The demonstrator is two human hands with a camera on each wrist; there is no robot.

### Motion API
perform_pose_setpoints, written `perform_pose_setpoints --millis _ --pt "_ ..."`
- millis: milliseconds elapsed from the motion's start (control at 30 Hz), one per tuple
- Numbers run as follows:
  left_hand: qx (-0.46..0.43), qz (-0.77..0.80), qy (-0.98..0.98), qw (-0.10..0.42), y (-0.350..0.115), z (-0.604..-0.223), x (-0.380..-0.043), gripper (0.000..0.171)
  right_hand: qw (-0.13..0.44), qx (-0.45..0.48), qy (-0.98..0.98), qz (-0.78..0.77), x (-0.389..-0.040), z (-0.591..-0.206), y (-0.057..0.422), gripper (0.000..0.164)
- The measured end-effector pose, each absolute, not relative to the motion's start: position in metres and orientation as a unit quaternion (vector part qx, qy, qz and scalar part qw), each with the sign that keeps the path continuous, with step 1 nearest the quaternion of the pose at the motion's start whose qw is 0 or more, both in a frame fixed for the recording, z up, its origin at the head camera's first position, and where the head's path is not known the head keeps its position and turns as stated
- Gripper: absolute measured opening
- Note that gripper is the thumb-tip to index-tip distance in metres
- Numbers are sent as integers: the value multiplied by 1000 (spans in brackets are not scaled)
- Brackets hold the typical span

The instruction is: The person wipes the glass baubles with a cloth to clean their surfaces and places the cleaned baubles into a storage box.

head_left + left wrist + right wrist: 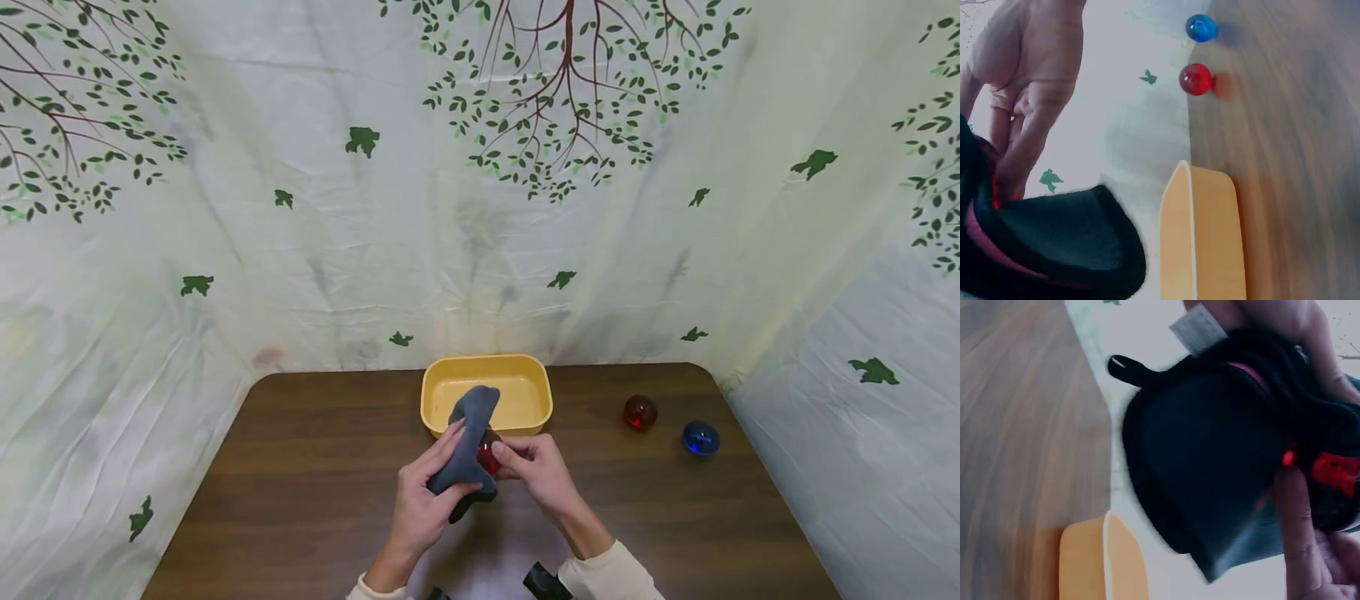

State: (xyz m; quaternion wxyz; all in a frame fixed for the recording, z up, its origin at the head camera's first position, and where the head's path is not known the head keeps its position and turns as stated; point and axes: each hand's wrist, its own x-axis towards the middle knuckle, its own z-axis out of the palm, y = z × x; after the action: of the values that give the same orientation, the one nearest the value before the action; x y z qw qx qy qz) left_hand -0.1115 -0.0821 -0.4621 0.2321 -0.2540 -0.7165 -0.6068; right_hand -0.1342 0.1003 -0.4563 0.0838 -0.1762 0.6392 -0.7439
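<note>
My left hand [420,504] grips a dark blue-grey cloth [468,446], thumb on its near side and fingers behind. The cloth has a dark edge, a hanging loop [1129,370] and a white label [1199,328]. At its right side my right hand [546,477] pinches a clear red ball [487,454] between thumb and fingers. Folds of the cloth partly cover this ball, and in the right wrist view only a bright red part shows beside a fingertip. Both hands are above the table, in front of the yellow tub [528,400].
A second red ball [640,412] and a blue ball [700,437] lie on the brown wooden table [322,475], right of the tub. The tub stands at the table's far edge. Behind and at both sides hangs a pale curtain [337,250] with printed leaves and branches.
</note>
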Motion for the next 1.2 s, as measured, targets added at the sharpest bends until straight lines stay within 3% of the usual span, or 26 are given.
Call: perform_pose_setpoints --millis 133,333,433,633,867,1000,1200 --pt "-205 -644 -713 185 -83 -460 -111 58 31 -233 609 -757 -132 -462 99 46" --pt "-70 -746 -660 47 -82 -451 -107 43 -56 -326 620 -711 -135 -465 100 55" --pt "-45 -771 -635 19 -83 -450 -105 38 -78 -344 629 -693 -136 -464 99 56" --pt "-77 -756 -647 60 -83 -454 -103 42 -64 -272 643 -713 -131 -463 94 54" --pt "-216 -646 -707 189 -84 -464 -109 65 14 -142 655 -742 -124 -456 92 43" --pt "-272 -580 -727 247 -85 -470 -113 69 67 -101 649 -751 -125 -454 91 40" --pt "-212 -628 -718 213 -83 -471 -111 64 42 -131 611 -780 -124 -461 86 40"
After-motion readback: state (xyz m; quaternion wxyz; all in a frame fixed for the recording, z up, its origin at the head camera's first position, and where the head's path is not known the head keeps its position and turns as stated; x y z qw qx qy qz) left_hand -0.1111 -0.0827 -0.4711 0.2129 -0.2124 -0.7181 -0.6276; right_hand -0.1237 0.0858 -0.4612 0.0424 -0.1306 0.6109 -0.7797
